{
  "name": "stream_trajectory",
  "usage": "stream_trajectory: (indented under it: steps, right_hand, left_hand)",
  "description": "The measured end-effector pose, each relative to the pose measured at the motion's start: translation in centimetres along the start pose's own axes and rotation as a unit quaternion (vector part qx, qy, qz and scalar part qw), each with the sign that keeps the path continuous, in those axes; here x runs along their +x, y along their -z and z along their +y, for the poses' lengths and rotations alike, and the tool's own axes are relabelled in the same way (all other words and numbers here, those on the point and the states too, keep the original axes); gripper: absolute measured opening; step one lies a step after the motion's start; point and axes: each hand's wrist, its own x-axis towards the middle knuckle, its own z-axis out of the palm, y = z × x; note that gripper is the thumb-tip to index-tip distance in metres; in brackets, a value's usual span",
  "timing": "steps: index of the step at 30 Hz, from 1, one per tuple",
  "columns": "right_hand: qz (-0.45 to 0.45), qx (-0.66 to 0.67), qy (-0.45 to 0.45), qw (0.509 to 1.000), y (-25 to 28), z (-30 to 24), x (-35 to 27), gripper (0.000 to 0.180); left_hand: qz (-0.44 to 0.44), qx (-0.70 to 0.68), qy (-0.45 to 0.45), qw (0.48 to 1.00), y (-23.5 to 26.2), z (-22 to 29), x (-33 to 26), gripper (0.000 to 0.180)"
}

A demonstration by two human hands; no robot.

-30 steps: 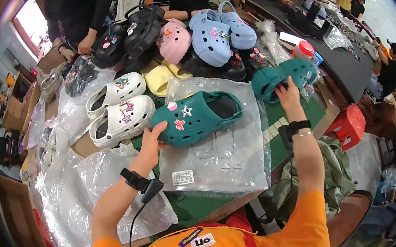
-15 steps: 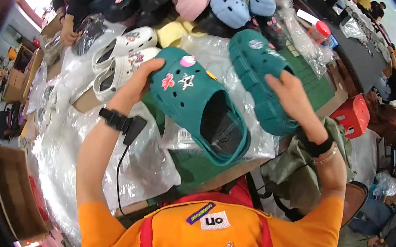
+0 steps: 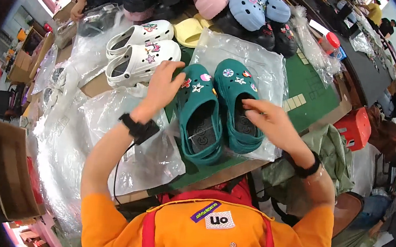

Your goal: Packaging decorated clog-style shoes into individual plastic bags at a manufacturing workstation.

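A pair of dark green clogs with colourful charms stands in front of me, toes pointing away. The left clog [image 3: 192, 101] and the right clog [image 3: 235, 90] are side by side, partly over a clear plastic bag [image 3: 271, 73]. My left hand [image 3: 164, 87] is beside the toe of the left clog, its fingers apart and the tips close to the clog's side. Over the foot opening of the right clog, my right hand [image 3: 270, 123] has its fingers loosely spread. I cannot tell whether its fingertips touch the rim. Neither hand grips a clog.
White clogs [image 3: 149, 63] and a yellow slipper [image 3: 188, 32] lie beyond my left hand. Black, pink and blue clogs [image 3: 246, 9] are piled at the back. More clear bags [image 3: 137, 153] cover the left side. A red stool [image 3: 354, 128] stands right of the green tabletop [image 3: 311, 99].
The two green clogs, held apart before, now stand close together with toes turned away from me. My hands have loosened from them, and the right hand has come nearer the left.
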Motion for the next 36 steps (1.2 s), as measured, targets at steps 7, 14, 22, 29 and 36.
stream_trajectory:
  steps: [7, 14, 22, 29, 36]
  right_hand:
    - [0.175, 0.070, -0.064, 0.980, 0.9, 7.1, -5.3, 0.040]
    - [0.152, 0.245, -0.178, 0.941, -3.5, 5.8, -5.9, 0.048]
    - [0.156, 0.230, -0.096, 0.956, -5.6, 5.1, -6.8, 0.046]
    - [0.110, 0.189, -0.097, 0.971, -5.2, 4.9, -7.6, 0.051]
    - [0.134, 0.279, -0.100, 0.946, -4.7, 7.9, -8.5, 0.057]
  left_hand:
    - [-0.433, -0.182, 0.070, 0.880, 4.4, 11.2, -4.4, 0.037]
    - [-0.368, -0.277, 0.233, 0.857, -0.3, 9.5, -4.8, 0.038]
    - [-0.374, -0.163, 0.336, 0.849, -2.2, 9.3, -1.7, 0.051]
    - [-0.361, 0.019, 0.261, 0.895, -4.0, 10.2, -1.8, 0.056]
    - [-0.309, -0.019, 0.279, 0.909, -2.9, 8.6, -1.8, 0.047]
